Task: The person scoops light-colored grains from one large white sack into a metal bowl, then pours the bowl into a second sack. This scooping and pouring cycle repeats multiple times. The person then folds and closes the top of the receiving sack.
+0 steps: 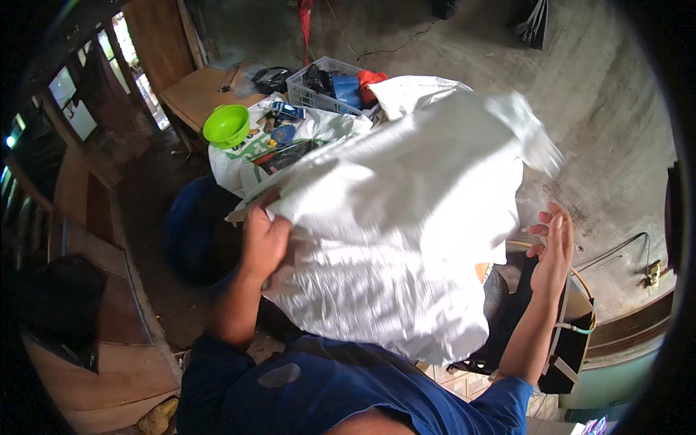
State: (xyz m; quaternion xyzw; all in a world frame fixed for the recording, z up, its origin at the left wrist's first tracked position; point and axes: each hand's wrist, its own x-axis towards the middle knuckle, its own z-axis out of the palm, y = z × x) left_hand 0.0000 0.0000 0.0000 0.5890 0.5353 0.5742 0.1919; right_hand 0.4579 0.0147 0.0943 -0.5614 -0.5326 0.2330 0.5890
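Note:
A large white, crinkled sheet, like a woven sack (395, 188), fills the centre, held up in front of my body, its upper right corner blurred by motion. My left hand (262, 243) grips its left edge, with part of the fingers hidden behind the fabric. Off the fabric's right side, my right hand (551, 246) is open, fingers apart and slightly curled, holding nothing that I can see.
Behind stands a cluttered surface with a green bowl (226, 126), a plastic crate (299, 90) of bags and a cardboard piece (192, 94). A dark blue tub (188, 228) sits at left. Black equipment (569, 366) with hoses stands right, by a concrete wall (602, 130).

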